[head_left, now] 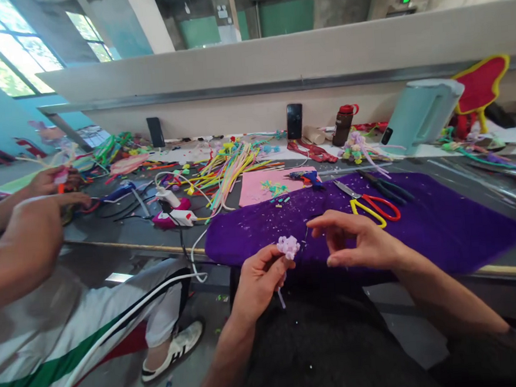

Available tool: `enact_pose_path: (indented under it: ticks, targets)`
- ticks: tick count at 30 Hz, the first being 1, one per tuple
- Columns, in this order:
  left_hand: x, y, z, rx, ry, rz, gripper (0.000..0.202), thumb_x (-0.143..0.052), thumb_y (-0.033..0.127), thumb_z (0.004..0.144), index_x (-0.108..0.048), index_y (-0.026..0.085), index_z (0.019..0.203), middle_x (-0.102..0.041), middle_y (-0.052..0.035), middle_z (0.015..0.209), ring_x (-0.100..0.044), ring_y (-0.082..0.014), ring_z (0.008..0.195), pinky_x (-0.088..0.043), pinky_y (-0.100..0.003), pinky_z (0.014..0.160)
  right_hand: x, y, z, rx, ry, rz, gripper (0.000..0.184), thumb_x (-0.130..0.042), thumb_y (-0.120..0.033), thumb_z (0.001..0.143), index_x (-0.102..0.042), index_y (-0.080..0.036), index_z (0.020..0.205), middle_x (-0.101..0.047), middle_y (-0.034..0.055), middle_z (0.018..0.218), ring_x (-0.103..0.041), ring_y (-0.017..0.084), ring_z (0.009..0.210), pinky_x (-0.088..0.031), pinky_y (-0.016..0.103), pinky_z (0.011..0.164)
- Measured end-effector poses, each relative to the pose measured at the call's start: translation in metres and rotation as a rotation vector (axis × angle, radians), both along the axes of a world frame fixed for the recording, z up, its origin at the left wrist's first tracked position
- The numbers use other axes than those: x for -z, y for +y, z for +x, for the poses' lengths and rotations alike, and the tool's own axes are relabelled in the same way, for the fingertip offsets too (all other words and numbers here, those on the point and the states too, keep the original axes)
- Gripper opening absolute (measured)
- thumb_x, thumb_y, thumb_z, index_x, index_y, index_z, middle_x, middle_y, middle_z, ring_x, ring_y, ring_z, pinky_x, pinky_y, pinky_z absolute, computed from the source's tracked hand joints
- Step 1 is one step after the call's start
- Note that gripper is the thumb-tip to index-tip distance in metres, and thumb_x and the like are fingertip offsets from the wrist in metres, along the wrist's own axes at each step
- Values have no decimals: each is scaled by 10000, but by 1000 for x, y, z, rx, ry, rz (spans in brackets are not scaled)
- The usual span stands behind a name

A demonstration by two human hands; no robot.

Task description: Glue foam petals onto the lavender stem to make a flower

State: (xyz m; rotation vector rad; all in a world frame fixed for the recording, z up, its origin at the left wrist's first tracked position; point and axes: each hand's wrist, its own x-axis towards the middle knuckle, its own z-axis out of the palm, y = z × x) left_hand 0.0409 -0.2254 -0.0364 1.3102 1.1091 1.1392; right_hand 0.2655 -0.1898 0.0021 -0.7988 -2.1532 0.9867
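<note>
so the purple cloth (437,222) is the easiest thing to go by here. the left hand (258,282) is at its near edge, toward the left part, with thumb and fingers in a tight pinch on a pale lilac flower (288,247). the fluffy head pokes up above the fingertips, against the cloth behind it, and a bit of stem hangs out under the hand. the right hand (358,239) is over the middle of the cloth, thumb and index spread wide apart, other fingers kinda curled. the two hands aren't touching.

lying on the cloth past the right hand are scissors (356,196) with one red and one yellow handle, and just beside them some dark pliers (387,185). right behind the cloth there's a pink sheet (251,188) with little green and yellow bits (275,187) on it, plus a blue glue gun (312,179) at its right end. left of the cloth: a power strip (175,217) and, further off, a co-worker's arm (27,245).
</note>
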Motion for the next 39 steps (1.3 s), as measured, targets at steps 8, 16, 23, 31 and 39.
enact_pose_path:
  ticks: [8, 16, 23, 31, 39]
  targets:
    - [-6, -1, 3, 84, 181, 66, 143, -577, 281, 760, -660, 168, 731, -547, 20, 612, -416, -83, 508, -321, -190, 471, -7, 6, -30, -162, -54, 207, 626, -738, -337, 670, -482, -199, 1225, -533, 46, 1020, -533, 140, 833, -451, 258, 700]
    - [-10, -1, 8, 129, 207, 86, 177, -580, 287, 764, -691, 176, 847, -601, 4, 706, -477, -122, 606, -367, -211, 547, -4, 4, -31, -191, -25, 235, 327, -663, -285, 756, -570, -172, 1048, -560, 44, 965, -540, 142, 843, -447, 270, 743]
    - [-9, 0, 8, 160, 223, 59, 155, -577, 291, 767, -651, 155, 765, -475, 25, 616, -379, -96, 558, -303, -195, 499, 3, 6, -33, -161, 4, 248, 193, -637, -215, 769, -592, -144, 943, -566, 31, 889, -541, 125, 791, -447, 249, 713]
    - [-6, 0, 7, 156, 219, 49, 205, -583, 348, 763, -623, 151, 723, -392, 46, 552, -318, -79, 497, -270, -198, 461, 7, 6, -36, -120, 33, 236, 140, -639, -214, 767, -605, -142, 883, -583, 21, 833, -554, 120, 758, -449, 237, 692]
    - [2, 1, 6, 135, 211, 62, 218, -573, 361, 780, -608, 153, 722, -383, 54, 545, -306, -68, 481, -255, -197, 454, 12, 11, -41, -96, 53, 218, 107, -641, -199, 753, -617, -143, 842, -585, 15, 794, -558, 115, 725, -444, 224, 661]
